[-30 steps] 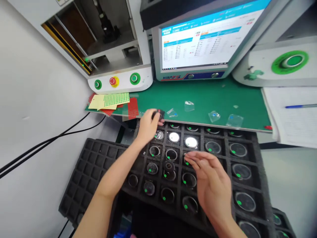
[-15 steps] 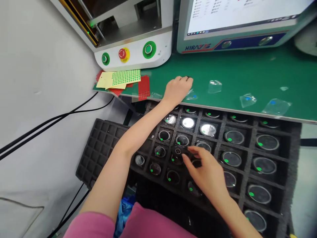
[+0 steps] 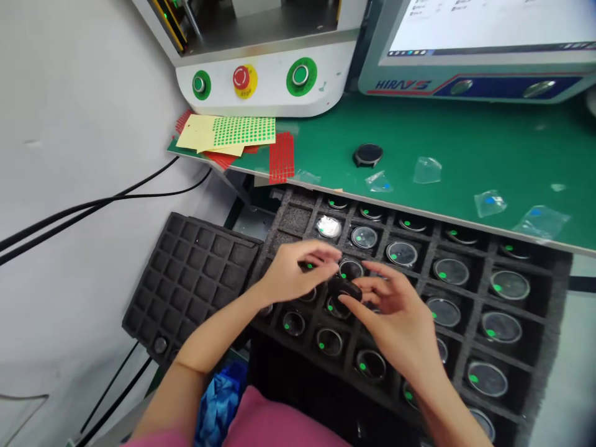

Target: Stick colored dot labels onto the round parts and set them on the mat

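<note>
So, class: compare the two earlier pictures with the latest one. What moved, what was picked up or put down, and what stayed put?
The left hand let go of the round black part, now lying on the green mat, and came back over the foam tray. The right hand took a dark part off the tray; both hands now meet at it. Tray, sticker sheets and plastic films stayed.

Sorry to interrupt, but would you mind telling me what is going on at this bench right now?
A person is working over a black foam tray whose cells hold round glass-faced parts with green dots. Both hands meet above the tray: the right hand pinches a small dark round part, and the left hand reaches in beside it, fingertips close to the part. Another dark round part lies alone on the green mat, among small clear film pieces. A second foam tray sits to the left.
</note>
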The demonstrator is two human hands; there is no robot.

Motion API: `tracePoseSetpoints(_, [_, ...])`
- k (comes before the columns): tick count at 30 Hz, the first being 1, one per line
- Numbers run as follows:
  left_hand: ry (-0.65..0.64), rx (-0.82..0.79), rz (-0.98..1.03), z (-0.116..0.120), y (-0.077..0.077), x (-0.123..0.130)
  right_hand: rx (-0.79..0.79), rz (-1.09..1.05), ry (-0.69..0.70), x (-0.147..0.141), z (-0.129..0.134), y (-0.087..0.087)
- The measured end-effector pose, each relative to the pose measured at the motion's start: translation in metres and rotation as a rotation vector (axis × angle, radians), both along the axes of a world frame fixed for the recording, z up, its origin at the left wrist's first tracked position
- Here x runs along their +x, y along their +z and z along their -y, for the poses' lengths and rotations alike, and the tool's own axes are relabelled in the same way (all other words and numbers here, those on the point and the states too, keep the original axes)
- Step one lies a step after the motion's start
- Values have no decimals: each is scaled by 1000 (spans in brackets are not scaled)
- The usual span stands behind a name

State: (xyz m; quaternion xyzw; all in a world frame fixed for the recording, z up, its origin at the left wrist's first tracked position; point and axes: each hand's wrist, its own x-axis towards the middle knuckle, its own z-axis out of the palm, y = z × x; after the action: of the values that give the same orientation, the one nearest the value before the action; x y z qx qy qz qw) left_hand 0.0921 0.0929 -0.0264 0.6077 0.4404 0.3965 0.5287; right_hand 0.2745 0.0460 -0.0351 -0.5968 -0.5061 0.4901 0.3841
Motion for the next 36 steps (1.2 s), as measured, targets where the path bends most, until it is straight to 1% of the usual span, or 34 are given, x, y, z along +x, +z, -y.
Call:
tracePoseSetpoints(2, [-56,-123,161,19,-3,-1,115,54,34,-5,0,14])
tracePoseSetpoints(4, [-46,-167,338,28,-6,-2,147,44,103,-9,-4,27])
tracePoseSetpoints(6, [-32,-167,513,31,-8,-3,51,-138,153,-14,-10,36])
tracePoseSetpoints(7, [-27,-134,574,31,-9,-4,-32,-270,160,-16,-14,39])
tracePoseSetpoints(8, [-14,-69,597,31,-9,-5,-121,-400,152,-19,-17,40])
tracePoseSetpoints(9, [9,33,571,30,-9,-5,-210,-518,133,-22,-19,40])
tracePoseSetpoints(12, [99,404,379,27,-8,-8,-461,-805,29,-33,-19,34])
tracePoseSetpoints(14, [122,545,316,24,-8,-11,-580,-946,16,-39,-16,27])
tracePoseSetpoints(17, [159,634,271,21,-13,-18,-659,-1097,143,-49,-12,19])
tracePoseSetpoints(19, [186,637,241,20,-17,-23,-672,-1120,206,-58,-12,18])
tracePoseSetpoints(20, [198,610,255,21,-19,-26,-664,-1108,210,-64,-12,19])
tracePoseSetpoints(22, [216,515,340,22,-23,-33,-653,-1024,214,-73,-17,24])
tracePoseSetpoints(23, [221,464,390,22,-25,-37,-658,-950,221,-76,-23,26])
tracePoseSetpoints(25, [241,359,491,22,-28,-47,-631,-726,230,-79,-43,30])
tracePoseSetpoints(26, [256,310,531,19,-29,-54,-565,-571,230,-79,-59,31])
tracePoseSetpoints(27, [272,269,556,14,-31,-60,-432,-389,231,-79,-78,32])
tracePoseSetpoints(28, [291,232,569,7,-32,-67,-225,-187,216,-80,-101,33])
tracePoseSetpoints(29, [312,200,570,-3,-33,-73,20,68,189,-81,-127,33])
tracePoseSetpoints(30, [336,181,555,-17,-35,-78,206,366,190,-84,-154,34])
tracePoseSetpoints(31, [365,165,538,-34,-36,-82,260,466,196,-89,-181,34])
tracePoseSetpoints(33, [414,153,517,-72,-39,-86,284,578,270,-102,-231,35])
tracePoseSetpoints(34, [425,147,507,-93,-39,-86,279,634,321,-110,-251,34])
tracePoseSetpoints(36, [391,84,520,-129,-40,-83,285,765,410,-125,-282,32])
